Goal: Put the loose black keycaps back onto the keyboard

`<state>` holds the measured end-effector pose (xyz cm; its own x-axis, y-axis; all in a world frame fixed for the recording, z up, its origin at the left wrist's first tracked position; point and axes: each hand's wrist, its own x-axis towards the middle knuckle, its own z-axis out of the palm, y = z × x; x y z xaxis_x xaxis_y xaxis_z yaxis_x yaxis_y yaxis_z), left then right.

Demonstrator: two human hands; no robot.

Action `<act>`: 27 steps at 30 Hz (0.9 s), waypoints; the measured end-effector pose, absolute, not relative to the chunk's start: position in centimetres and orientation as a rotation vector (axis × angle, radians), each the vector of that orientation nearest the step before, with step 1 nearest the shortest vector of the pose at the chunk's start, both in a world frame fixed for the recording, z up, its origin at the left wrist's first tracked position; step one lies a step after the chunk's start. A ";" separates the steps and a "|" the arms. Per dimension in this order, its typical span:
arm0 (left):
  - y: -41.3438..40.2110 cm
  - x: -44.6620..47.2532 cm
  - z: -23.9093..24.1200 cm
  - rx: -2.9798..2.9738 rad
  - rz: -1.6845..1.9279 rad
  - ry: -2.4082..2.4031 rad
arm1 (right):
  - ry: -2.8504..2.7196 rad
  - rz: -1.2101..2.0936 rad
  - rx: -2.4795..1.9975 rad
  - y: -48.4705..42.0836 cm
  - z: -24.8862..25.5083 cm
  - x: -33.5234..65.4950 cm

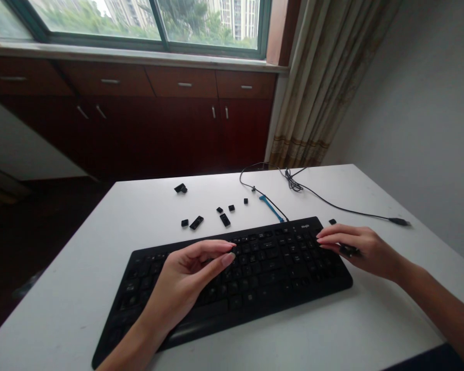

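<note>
A black keyboard [216,306] lies at a slant on the white table, with some key positions looking bare. Above its middle is my left hand [185,275], thumb and fingertips drawn together in a pinch; whatever may be between them cannot be made out. My right hand [365,252] is at the keyboard's right end, fingers curled around small black keycaps [349,251] that partly show beneath them. Behind the keyboard lie several loose keycaps, among them a long one [197,222] and a small square one [246,201]. Another keycap [333,221] sits near my right hand.
A blue plastic stick-like tool [271,208] rests behind the keyboard beside its black cable [294,183]. The cable's USB plug [399,221] lies to the right. At the far left is a small black clump [181,188]. The white table [85,278] ends before dark red cabinets [178,129].
</note>
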<state>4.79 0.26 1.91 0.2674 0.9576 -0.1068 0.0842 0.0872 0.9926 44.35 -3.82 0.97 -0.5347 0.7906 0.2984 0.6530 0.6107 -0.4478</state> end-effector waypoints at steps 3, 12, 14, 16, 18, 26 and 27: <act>0.3 4.8 1.8 1.294 0.889 1.102 | -2.386 0.445 -1.156 -3.7 1.2 44.4; 0.3 4.5 1.4 1.100 0.879 1.066 | -1.425 0.720 -1.019 -4.1 4.7 40.4; 0.3 4.5 1.4 1.001 0.876 1.046 | -1.199 0.823 -0.880 -3.8 5.2 38.6; 0.4 4.6 1.6 0.914 0.879 1.038 | -1.143 0.866 -0.861 -3.2 5.0 37.2; 0.5 4.7 1.8 0.845 0.893 1.030 | -1.176 0.908 -0.921 -2.7 4.1 36.3; 0.7 4.6 2.2 0.583 0.925 0.915 | -1.230 0.944 -1.034 -2.1 2.0 36.4; 0.7 4.6 2.2 0.556 0.931 0.906 | -1.243 0.954 -1.049 -2.1 2.1 36.3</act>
<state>4.61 0.70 2.19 0.2882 0.8633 -0.4144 -0.4378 0.5036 0.7448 36.25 -2.13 2.05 0.0954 0.9613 0.2585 -0.0009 0.2598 -0.9657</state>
